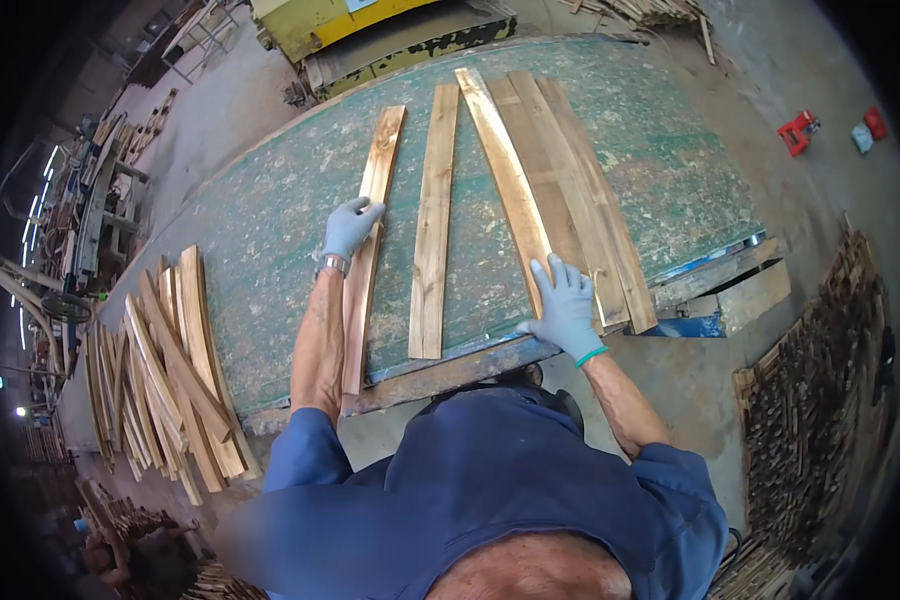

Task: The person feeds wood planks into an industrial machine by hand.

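Note:
My left hand (350, 225), in a grey glove, is closed on a narrow wooden board (381, 150) at the left of the row, gripping it around its middle. My right hand (567, 308), also gloved, is at the near end of a bright, shiny board (500, 150), with its fingers over the wood and the thumb out to the left; the palm hides that end. Between my hands a flat plank (433, 220) lies untouched. Right of the shiny board, several wider planks (580, 190) lie side by side, partly overlapping.
The boards lie on a worn green table (290, 220) with a metal front edge (450, 372). A loose pile of wood strips (165, 370) is at the left. A yellow machine (340, 30) stands beyond. Stacked wood (805, 400) and a red tool (796, 132) are at the right.

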`<state>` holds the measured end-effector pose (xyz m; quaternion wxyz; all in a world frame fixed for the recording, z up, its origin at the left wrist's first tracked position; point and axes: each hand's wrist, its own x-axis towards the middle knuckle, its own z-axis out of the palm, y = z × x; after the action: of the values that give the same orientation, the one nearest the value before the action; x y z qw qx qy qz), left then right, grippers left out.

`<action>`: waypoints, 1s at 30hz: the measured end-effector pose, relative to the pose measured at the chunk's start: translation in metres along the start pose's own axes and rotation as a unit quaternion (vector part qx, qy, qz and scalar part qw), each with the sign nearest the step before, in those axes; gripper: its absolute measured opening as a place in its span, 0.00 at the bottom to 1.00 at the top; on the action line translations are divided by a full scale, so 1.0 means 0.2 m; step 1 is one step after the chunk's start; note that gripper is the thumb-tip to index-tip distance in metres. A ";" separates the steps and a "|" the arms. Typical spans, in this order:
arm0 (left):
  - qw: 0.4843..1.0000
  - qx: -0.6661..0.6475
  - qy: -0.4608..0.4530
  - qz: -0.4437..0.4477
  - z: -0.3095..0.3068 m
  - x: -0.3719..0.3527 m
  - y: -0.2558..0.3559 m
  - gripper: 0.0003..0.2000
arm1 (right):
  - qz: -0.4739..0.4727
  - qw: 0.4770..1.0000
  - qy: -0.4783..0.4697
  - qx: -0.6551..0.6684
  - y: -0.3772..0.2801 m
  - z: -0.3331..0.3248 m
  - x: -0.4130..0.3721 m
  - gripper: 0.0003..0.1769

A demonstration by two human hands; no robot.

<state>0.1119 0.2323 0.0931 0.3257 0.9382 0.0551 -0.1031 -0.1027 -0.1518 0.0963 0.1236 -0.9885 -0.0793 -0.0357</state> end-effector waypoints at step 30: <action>0.982 -0.078 0.164 0.046 0.76 -0.29 0.31 0.32 | 0.129 0.986 0.095 -0.037 0.48 0.02 0.19 0.51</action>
<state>0.0418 0.0866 0.0280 0.3891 0.9156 0.0724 0.0715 -0.0497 -0.2369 0.0722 0.0973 -0.9865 0.0619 -0.1163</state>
